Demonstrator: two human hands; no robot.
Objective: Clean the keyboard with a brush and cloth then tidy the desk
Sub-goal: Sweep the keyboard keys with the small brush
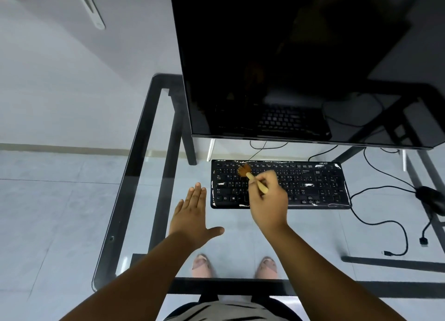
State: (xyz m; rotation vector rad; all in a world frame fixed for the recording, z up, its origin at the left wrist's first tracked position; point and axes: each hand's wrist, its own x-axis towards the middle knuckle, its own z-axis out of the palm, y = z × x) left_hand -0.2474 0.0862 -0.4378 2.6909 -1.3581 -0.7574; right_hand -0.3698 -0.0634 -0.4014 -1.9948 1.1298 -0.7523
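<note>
A black keyboard [313, 186] lies flat on the glass desk [134, 176], below the monitor. My right hand [269, 200] grips the wooden handle of a small brush [252, 177] over the keyboard's left half. Its brown bristles touch the upper-left keys. My left hand [192, 214] is flat on the glass just left of the keyboard, with straight fingers and the thumb spread, holding nothing. No cloth is in view.
A large dark monitor [301, 63] stands behind the keyboard. A black mouse [433, 200] sits at the right edge, with loose cables [385, 224] trailing across the glass. My feet and the tiled floor show through the desk.
</note>
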